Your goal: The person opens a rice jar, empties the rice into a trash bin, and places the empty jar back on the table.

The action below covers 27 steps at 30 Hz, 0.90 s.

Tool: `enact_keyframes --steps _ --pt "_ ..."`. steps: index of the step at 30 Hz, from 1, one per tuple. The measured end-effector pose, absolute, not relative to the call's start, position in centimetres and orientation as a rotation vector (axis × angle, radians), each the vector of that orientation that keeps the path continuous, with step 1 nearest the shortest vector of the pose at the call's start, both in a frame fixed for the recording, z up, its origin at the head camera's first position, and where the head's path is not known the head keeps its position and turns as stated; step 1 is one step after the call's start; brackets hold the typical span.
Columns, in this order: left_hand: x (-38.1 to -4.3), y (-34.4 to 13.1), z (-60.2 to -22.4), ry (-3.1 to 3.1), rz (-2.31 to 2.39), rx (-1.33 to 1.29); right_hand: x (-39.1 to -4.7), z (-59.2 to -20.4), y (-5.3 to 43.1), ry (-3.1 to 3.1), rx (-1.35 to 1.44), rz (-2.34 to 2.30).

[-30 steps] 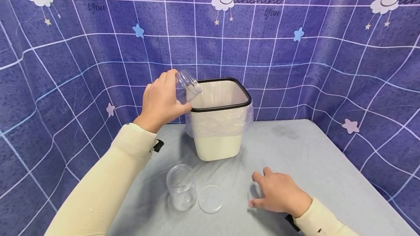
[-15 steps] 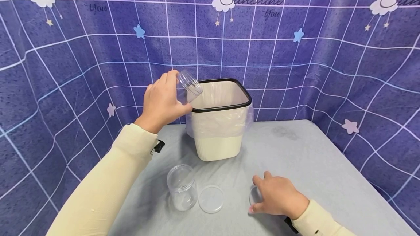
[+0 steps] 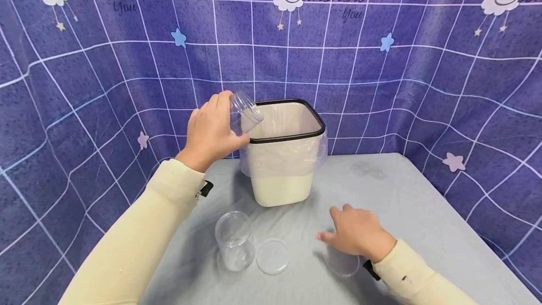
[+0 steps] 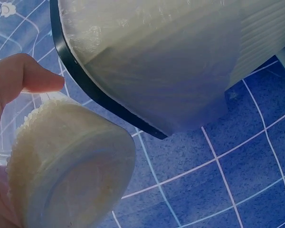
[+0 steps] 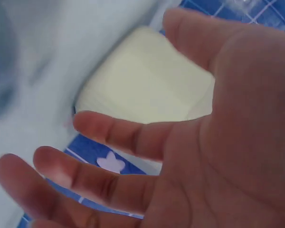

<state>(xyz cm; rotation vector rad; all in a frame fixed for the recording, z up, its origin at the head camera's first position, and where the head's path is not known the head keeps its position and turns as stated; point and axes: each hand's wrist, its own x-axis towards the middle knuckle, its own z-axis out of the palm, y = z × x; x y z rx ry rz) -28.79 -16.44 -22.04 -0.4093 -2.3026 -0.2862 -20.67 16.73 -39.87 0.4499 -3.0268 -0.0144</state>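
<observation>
My left hand (image 3: pixel 211 128) grips a clear plastic jar (image 3: pixel 244 109) and holds it tilted, its open mouth toward the bin's left rim. Pale rice-like grains (image 4: pixel 42 118) lie along the jar's lower side in the left wrist view. The white bin (image 3: pixel 281 191) has a black rim and a see-through liner folded over its outside. Over a clear round lid (image 3: pixel 344 267) at the right, my right hand (image 3: pixel 357 232) is raised with spread fingers and nothing in them. In the right wrist view its palm (image 5: pixel 218 142) is bare.
An open clear jar (image 3: pixel 235 246) stands upright at front left, with another clear lid (image 3: pixel 273 257) flat beside it. The grey tabletop (image 3: pixel 372 187) is bounded by a blue patterned curtain (image 3: pixel 360 69) at the back and sides.
My right hand has let go of the clear lid and lifted away from it, leaving the lid flat on the table. My left hand and the tilted jar have barely moved.
</observation>
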Motion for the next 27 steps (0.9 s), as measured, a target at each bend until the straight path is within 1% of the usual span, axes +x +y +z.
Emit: enact_keyframes --steps 7,13,19,27 --pt "-28.8 -16.7 -22.2 -2.301 -0.282 -0.412 -23.6 -37.0 16.7 -2.919 0.492 0.106" --pt "-28.8 -16.8 -22.2 -2.288 -0.282 -0.412 -25.7 -34.4 16.3 -2.599 0.539 0.254" --pt "-28.8 -16.8 -22.0 -2.286 -0.280 -0.402 -27.7 -30.7 15.9 -2.281 0.479 0.362" --pt "-28.7 -16.7 -22.0 -2.308 -0.283 -0.398 -31.1 -26.7 14.8 -2.211 0.426 0.402"
